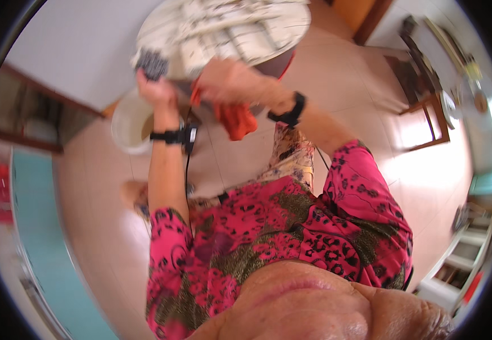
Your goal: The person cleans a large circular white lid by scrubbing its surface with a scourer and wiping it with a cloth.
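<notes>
My left hand holds a dark grey scouring pad at the left edge of a round whitish board. The board has raised strips and dark cracks or marks across its face. My right hand, blurred, grips an orange-red cloth that hangs down in front of the board. The fingertips of the right hand are hard to make out. Below my left hand stands a whitish bucket with brownish liquid inside, partly hidden by my wrist.
A dark rounded thing with a red rim shows beneath the board. A wooden stool or chair stands on the tiled floor at right. At left are a white panel and a turquoise panel. A cord hangs from my left wrist.
</notes>
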The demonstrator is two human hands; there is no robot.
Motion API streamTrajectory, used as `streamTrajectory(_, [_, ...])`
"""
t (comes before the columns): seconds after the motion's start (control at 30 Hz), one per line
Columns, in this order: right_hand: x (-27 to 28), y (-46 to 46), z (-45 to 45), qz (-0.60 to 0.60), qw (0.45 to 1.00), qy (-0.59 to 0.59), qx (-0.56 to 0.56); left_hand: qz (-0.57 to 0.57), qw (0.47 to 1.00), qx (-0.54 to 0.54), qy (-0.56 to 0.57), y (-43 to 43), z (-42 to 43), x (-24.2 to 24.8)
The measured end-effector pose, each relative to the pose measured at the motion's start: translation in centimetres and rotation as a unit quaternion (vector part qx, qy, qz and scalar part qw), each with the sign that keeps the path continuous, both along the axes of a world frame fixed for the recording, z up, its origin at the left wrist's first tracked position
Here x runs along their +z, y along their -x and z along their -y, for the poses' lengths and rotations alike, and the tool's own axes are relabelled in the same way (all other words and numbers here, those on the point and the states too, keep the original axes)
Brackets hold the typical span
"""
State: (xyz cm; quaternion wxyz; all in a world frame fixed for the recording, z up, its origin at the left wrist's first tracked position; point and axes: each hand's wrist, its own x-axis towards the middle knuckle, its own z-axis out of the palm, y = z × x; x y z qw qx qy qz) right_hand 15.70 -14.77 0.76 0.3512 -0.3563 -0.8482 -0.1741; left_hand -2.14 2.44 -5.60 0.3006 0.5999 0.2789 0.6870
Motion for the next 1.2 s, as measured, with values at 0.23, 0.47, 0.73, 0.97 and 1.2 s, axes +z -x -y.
streamTrajectory(0.23, [7.6, 1.1, -2.6, -0.301, 0.950, 0.019, -0.085, 0.219, 0.966, -0.108, 0.086, 0.1, 0.2, 0.3])
streamTrajectory(0.47, [2.7, 5.3, -7.2, 0.136, 0.942, 0.132, -0.276, 0.436, 0.842, -0.279, 0.150, -0.1, 1.8, 3.4])
streamTrajectory(0.73, [0.8, 2.2, -0.1, 0.058, 0.998, 0.031, -0.021, 0.459, 0.822, -0.295, 0.161, -0.2, 2.2, 3.6])
streamTrajectory(0.97, [3.8, -1.4, -1.9, -0.115, 0.988, -0.048, -0.094, 0.452, 0.814, -0.341, 0.130, 0.2, -3.0, -2.5])
streamTrajectory(1.2, [10.1, -3.0, -8.9, -0.003, 0.995, -0.010, -0.097, 0.265, 0.918, -0.275, 0.108, 0.4, -4.7, -4.9])
